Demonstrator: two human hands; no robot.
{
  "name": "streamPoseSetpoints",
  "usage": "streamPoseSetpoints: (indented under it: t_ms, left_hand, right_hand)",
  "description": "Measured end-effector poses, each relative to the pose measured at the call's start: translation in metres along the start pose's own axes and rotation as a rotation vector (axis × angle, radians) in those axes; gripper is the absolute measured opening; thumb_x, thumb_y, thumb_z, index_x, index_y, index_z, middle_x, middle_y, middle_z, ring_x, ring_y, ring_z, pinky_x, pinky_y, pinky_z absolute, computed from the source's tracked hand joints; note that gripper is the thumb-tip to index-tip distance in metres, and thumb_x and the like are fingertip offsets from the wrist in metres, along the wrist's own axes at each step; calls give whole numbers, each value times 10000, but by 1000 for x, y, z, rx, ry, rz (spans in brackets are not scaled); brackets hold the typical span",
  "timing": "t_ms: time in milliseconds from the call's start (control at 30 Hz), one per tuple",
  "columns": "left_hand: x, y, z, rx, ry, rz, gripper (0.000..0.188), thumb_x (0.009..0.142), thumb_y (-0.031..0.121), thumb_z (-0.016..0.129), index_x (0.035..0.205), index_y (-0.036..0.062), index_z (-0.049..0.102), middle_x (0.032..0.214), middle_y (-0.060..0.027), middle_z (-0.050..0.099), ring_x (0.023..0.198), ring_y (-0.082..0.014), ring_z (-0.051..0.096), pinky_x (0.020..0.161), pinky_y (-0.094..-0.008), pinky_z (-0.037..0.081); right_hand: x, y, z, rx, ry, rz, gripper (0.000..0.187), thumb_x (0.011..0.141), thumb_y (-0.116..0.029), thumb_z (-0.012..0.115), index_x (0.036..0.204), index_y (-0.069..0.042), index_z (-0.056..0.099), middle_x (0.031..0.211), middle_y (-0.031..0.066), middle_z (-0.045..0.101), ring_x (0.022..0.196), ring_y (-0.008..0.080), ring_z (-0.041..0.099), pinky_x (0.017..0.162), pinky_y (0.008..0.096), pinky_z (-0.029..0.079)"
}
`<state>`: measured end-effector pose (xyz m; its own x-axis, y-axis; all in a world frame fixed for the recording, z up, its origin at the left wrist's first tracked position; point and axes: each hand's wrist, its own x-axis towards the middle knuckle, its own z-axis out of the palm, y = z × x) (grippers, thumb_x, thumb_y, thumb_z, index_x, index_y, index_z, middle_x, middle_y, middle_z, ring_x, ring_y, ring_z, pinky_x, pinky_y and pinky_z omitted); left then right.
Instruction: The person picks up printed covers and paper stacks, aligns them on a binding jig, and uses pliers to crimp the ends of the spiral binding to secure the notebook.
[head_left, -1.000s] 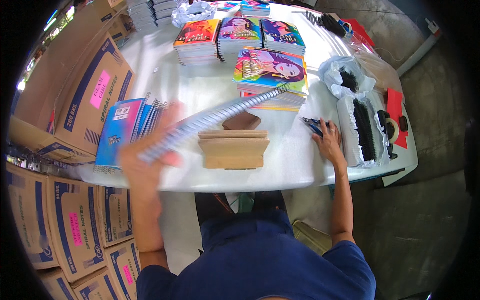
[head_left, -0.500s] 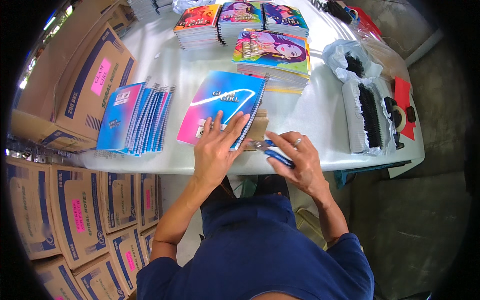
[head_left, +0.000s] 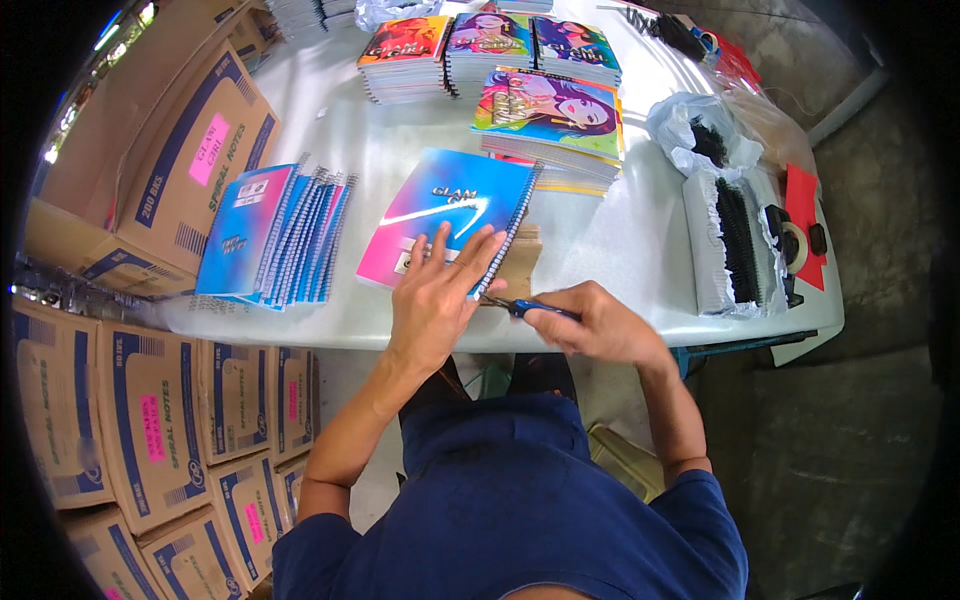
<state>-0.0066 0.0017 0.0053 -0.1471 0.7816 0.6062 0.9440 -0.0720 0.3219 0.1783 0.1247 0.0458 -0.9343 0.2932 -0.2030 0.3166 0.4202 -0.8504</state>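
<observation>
A blue and pink spiral notebook (head_left: 440, 200) lies at the table's near edge, its coil along the right side. My left hand (head_left: 435, 290) is spread flat over its lower right part, fingers stretched out on the cover. In my right hand (head_left: 590, 320) are blue-handled pliers (head_left: 535, 308), fingers closed round the handles. The plier jaws touch the lower end of the coil, beside my left thumb; the exact contact is too small to make out. A brown cardboard piece (head_left: 521, 258) lies just right of the coil.
Finished-looking spiral notebooks (head_left: 270, 235) lie fanned at the left, beside a large carton (head_left: 190, 150). Stacks of bright-covered notebooks (head_left: 548, 108) stand at the back. To the right are a box of black coils (head_left: 735, 240) and a tape roll (head_left: 795, 248). Cartons (head_left: 150, 420) are piled below left.
My right hand has turned and closed round the plier handles, bringing the jaws level against the coil's lower end. My left hand stays on the notebook. The view has shifted slightly.
</observation>
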Motion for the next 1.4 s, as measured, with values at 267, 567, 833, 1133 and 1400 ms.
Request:
streamPoseSetpoints:
  t_ms: [267, 567, 833, 1133, 1400]
  left_hand:
    - [31, -83, -75, -141, 180, -227, 517, 827, 179, 700, 1327, 173, 573, 1334, -55, 584, 1203, -276, 575, 1000, -394, 439]
    - [-24, -179, -192, -186, 55, -308, 565, 829, 26, 667, 1370, 95, 522, 1415, -73, 513, 1375, -258, 375, 1139, -388, 268]
    - [-61, -185, -190, 85, -394, -476, 834, 666, 141, 795, 1426, 225, 460, 1502, -41, 407, 1446, -332, 232, 1173, -516, 138]
    - [6, -115, -102, -78, -47, -162, 489, 782, 107, 738, 1258, 156, 640, 1449, -43, 480, 1432, -325, 277, 1157, -506, 159]
    - [69, -104, -10, -607, -4, -302, 775, 837, 113, 718, 1491, 89, 303, 1540, -163, 301, 1450, -303, 216, 1166, -353, 198]
  right_hand:
    - [8, -10, -31, -212, 142, -262, 321, 929, -243, 610, 1101, 26, 642, 982, 200, 663, 862, 326, 641, 791, 382, 497]
    - [5, 152, -82, -827, 706, 119, 368, 852, -282, 697, 1103, -15, 662, 973, 178, 647, 923, 324, 632, 806, 388, 489]
    - [78, 124, -149, -30, 1080, 48, 481, 892, -479, 641, 920, 1, 663, 743, 46, 614, 702, 120, 588, 602, 269, 481]
    - [116, 121, -191, 78, 827, 250, 330, 809, -249, 758, 801, 68, 665, 684, 103, 652, 541, 133, 596, 499, 253, 470]
    - [101, 117, -180, -259, 1181, 4, 168, 773, -81, 739, 781, 24, 608, 739, 53, 616, 703, 137, 593, 600, 285, 457]
